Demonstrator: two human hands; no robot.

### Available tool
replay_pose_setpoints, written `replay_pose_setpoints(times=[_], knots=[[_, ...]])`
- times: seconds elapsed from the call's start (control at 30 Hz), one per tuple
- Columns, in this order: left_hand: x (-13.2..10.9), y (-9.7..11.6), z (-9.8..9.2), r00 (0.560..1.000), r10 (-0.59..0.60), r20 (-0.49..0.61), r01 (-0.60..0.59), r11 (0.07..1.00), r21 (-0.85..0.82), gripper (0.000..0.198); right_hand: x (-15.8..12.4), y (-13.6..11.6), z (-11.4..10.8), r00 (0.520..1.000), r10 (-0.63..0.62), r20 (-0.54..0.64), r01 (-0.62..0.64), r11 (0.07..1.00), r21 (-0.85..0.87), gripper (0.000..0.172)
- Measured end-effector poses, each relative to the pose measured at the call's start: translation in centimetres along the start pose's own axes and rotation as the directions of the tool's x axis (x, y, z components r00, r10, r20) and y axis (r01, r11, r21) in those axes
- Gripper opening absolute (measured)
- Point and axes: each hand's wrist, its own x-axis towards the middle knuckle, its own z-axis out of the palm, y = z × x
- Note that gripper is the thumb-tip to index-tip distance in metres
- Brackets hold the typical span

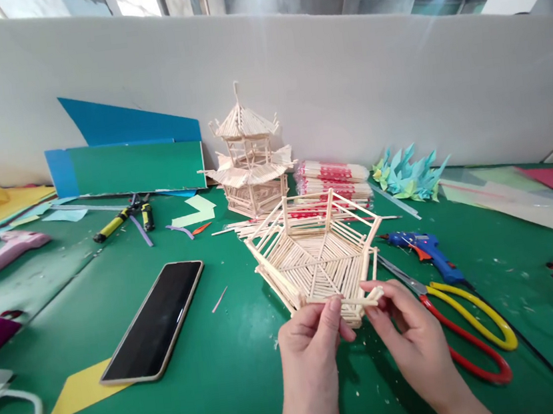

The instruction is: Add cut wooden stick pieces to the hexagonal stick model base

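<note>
A hexagonal frame of thin wooden sticks stands before me, with a floor of sticks in triangular sections and short posts joined by rails. At its near edge my left hand is closed, thumb and fingers pinching a wooden stick that lies crosswise. My right hand pinches the stick's right end, where it meets a post at the near right corner. Whether the stick is fixed there I cannot tell. Behind the frame rises a two-tiered stick pagoda with a pointed roof.
Right of the frame lie a blue glue gun and scissors with red and yellow handles. Bagged sticks and folded blue paper stand behind. To the left are a phone, pliers and a pink glue gun.
</note>
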Motion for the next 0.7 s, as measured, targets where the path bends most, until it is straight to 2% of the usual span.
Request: replay_pose_setpoints(times=[0.17,0.37,0.47,0.7], knots=[[0.17,-0.45,0.04,1.000,0.007,-0.017,-0.007,1.000,0.001,0.031,0.11,-0.05,-0.03,0.999,-0.044,0.002,0.044,0.999,-0.010,0.011],[0.18,-0.55,0.39,0.998,0.003,-0.057,-0.005,1.000,-0.028,0.033,0.17,-0.54,-0.07,0.999,-0.053,0.002,0.053,0.999,-0.012,0.014],[0.05,-0.51,0.49,0.997,-0.016,-0.073,0.013,0.999,-0.036,0.034,0.24,-0.59,0.00,0.998,-0.047,-0.030,0.046,0.998,-0.030,0.017],[0.13,-0.47,0.53,0.996,-0.018,-0.087,0.017,1.000,-0.006,0.036,0.36,-0.19,0.25,1.000,0.010,-0.028,-0.008,0.998,0.068,0.011]])
